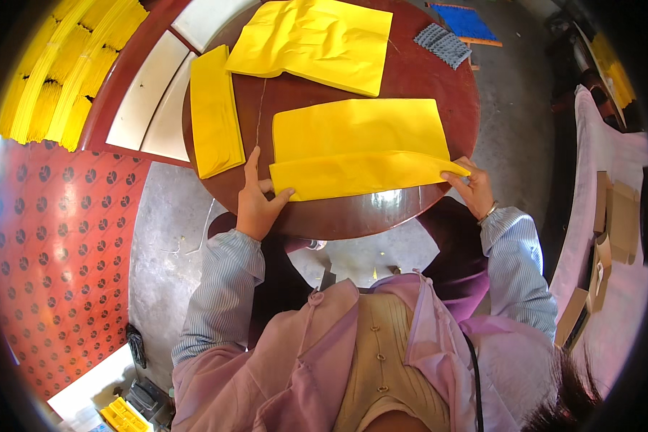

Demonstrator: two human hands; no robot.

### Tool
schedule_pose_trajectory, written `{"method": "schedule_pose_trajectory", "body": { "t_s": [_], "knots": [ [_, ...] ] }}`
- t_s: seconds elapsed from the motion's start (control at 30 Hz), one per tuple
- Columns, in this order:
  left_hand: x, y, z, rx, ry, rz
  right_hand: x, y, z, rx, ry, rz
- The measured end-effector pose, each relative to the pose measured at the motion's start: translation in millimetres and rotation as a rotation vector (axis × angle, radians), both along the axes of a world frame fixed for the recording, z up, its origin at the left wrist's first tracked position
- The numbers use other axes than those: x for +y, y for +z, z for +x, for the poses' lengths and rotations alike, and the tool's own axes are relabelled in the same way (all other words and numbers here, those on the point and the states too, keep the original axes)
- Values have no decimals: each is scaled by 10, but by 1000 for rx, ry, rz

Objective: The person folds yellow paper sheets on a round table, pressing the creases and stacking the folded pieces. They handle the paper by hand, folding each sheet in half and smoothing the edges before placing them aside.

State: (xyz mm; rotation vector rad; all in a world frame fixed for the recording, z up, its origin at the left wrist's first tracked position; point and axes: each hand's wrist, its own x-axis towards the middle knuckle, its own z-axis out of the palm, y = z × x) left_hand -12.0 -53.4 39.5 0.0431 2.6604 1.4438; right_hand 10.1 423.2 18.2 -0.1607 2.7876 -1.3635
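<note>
A yellow sheet (360, 132) lies in front of me on a round table, its near edge turned up into a long band. At the right end of that band, my right hand (475, 189) pinches the corner between thumb and fingers. My left hand (258, 200) is at the other end, with the thumb tip touching the near left corner. Its index finger points away from me, apart from the thumb. What lies under the left fingers is partly hidden.
The dark red table (324, 229) also carries a stack of yellow sheets (317, 43) and a narrow folded yellow bundle (216, 115). A grey ridged piece (443, 45) sits by its far right rim. Yellow bundles (68, 68) are piled far left; cardboard boxes (619, 219) stand right.
</note>
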Motion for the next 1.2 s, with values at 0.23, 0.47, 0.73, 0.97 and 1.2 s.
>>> {"method": "schedule_pose_trajectory", "body": {
  "t_s": [0.23, 0.47, 0.73, 0.97, 1.2],
  "knots": [
    [134, 52, 59, -36, 114, -176, -271, -112, 7, 214, -276, 20],
    [146, -28, 63, 54, 97, -262, -314, -165, 37, 309, -302, 213],
    [186, -1, 73, -1, 121, -217, -331, -170, 61, 263, -346, 180],
    [249, -2, 68, 91, 93, -316, -297, -173, 38, 229, -309, 146],
    [346, 2, 117, 179, 38, -487, -310, -167, 29, 275, -286, 178]
  ]
}}
